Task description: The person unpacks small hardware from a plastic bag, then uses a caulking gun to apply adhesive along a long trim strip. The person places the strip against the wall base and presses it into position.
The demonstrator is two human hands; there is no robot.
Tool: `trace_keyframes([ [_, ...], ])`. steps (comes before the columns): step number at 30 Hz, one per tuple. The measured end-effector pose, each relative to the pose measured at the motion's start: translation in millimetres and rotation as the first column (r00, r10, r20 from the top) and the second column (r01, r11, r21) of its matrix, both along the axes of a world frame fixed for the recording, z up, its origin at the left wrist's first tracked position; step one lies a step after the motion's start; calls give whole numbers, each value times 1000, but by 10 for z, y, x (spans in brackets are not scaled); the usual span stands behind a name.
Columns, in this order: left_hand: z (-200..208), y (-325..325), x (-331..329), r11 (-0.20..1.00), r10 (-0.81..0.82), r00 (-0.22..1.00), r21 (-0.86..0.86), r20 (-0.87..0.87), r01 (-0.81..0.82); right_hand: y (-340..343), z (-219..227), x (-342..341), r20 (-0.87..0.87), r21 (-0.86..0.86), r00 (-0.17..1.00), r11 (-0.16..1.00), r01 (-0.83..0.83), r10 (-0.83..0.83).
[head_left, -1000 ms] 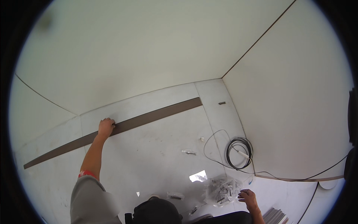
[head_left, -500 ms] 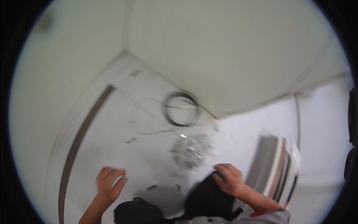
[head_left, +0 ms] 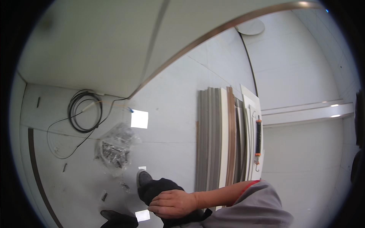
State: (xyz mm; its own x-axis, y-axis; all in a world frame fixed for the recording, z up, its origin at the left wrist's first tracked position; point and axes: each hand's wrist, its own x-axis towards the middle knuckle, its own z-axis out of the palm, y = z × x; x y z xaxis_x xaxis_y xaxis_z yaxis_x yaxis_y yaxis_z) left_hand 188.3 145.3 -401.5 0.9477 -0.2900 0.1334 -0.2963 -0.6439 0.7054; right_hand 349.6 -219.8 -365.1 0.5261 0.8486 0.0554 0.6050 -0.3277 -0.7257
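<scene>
My right hand [head_left: 173, 204] rests on my dark trouser knee [head_left: 161, 189], fingers laid over the cloth, holding nothing. My left hand is out of view. On the floor ahead of my shoe [head_left: 143, 178] sits a clear plastic bag [head_left: 118, 147] full of small dark metal parts, too small to name. Beyond it, to the left, lies a coil of black cable [head_left: 70, 110] with a thin yellowish lead ending in a blue tip [head_left: 131, 110].
To my right stands a row of grey, white and brown boards [head_left: 209, 136]. A black tool with orange ends and a hook [head_left: 258, 138] lies on the white panels. A brown strip [head_left: 40, 178] runs along the left. A pale panel [head_left: 91, 41] rises ahead. Small dark pieces [head_left: 104, 196] lie scattered.
My view has swung to the right, bringing the boards fully in. My left hand has left the picture. My right hand, near my knee before, now lies on it.
</scene>
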Motion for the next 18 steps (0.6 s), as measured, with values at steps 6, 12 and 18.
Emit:
trace_keyframes([
  [6,313,-326,-90,982,-165,952,44,-258,183,-334,372,-309,-171,-9,978,992,124,-124],
  [12,179,-604,-379,943,-276,916,104,-290,317,-621,720,-920,-254,-117,936,968,222,-245],
  [18,737,-1468,-554,812,-341,875,360,-345,459,-538,950,-1796,-252,-341,759,789,511,-600],
])
